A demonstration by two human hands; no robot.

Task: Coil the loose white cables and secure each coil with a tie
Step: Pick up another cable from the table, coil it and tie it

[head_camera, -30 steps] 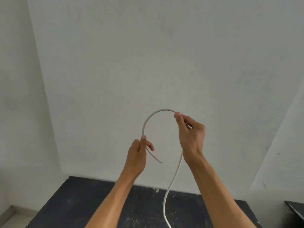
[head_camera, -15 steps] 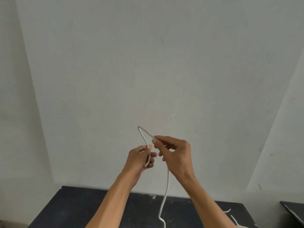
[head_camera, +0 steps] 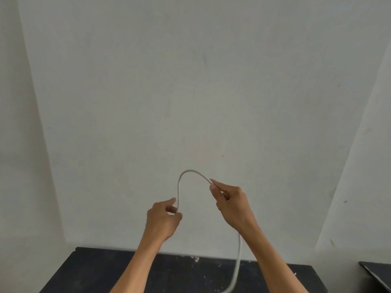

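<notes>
**white cable (head_camera: pixel 186 171) held up in an arch between left hand (head_camera: pixel 161 220) and right hand (head_camera: pixel 232 205)**

nearest the camera: two bare forearms rise from the bottom edge and cross over a dark desk (head_camera: pixel 101 271). the desk top is scuffed and flecked with small white marks. a loose run of the white cable drops from under the right wrist, hangs in front of the desk and curves off the bottom of the view. its far end is out of sight.

further out: both hands are raised above the desk, apart from each other, backs toward the camera. left hand sits lower. its fingers (head_camera: pixel 171 201) are curled in, and the thumb and forefinger pinch the cable just where the arch comes down. whether any cable sticks out below this hand cannot be told. right hand sits higher and to the right. its thumb and forefinger tips are closed on the cable at the other foot of the arch, with the rest of the fingers folded loosely into the palm. the cable is hidden behind this hand until it shows again below the wrist.

between the two pinches the cable stands up in a smooth hump, taller on the left side, clear of everything else.

farthest: a plain pale wall (head_camera: pixel 190 81) with a few faint specks. at the right edge is the corner of another dark surface (head_camera: pixel 378 274), apart from the desk.
</notes>
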